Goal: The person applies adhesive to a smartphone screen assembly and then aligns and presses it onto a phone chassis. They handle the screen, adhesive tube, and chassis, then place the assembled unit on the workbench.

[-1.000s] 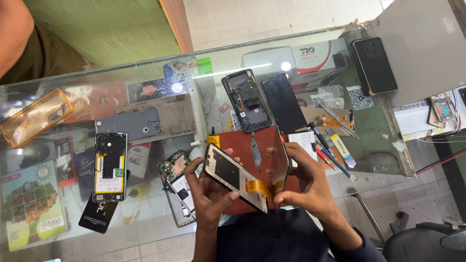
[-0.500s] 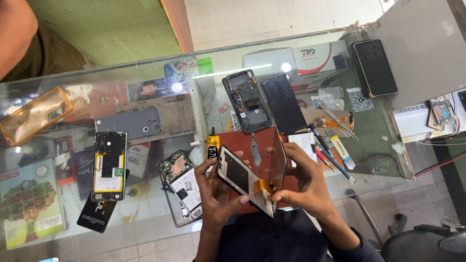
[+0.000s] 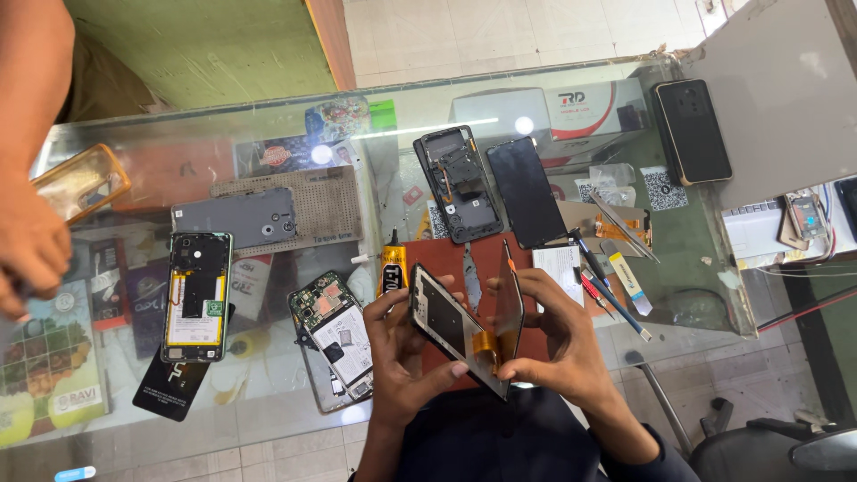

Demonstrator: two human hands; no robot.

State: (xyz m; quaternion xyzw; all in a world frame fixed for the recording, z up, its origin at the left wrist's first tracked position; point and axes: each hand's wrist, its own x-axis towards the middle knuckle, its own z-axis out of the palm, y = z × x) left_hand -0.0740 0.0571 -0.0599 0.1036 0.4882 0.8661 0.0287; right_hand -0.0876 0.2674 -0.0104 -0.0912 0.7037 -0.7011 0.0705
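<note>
My left hand (image 3: pixel 406 366) grips a phone frame (image 3: pixel 451 326) with a white rim and dark inside, tilted over the red mat (image 3: pixel 536 254). My right hand (image 3: pixel 558 344) holds a thin dark screen panel (image 3: pixel 511 308) upright on its edge beside the frame. An orange flex ribbon (image 3: pixel 486 344) joins the two parts. Both hands hover near the counter's front edge, above my dark clothing.
On the glass counter (image 3: pixel 357 143) lie an opened phone with battery (image 3: pixel 196 295), a bare circuit-board phone (image 3: pixel 337 335), a grey back cover (image 3: pixel 237 217), a glue tube (image 3: pixel 393 263), another opened phone (image 3: pixel 460 183), a black screen (image 3: pixel 527 192), tools (image 3: pixel 611 281). Another person's hand (image 3: pixel 31 241) rests far left.
The frame and screen panel have swung apart and risen more upright in my hands. My hands shifted slightly right. The other person's hand has come into view at the left.
</note>
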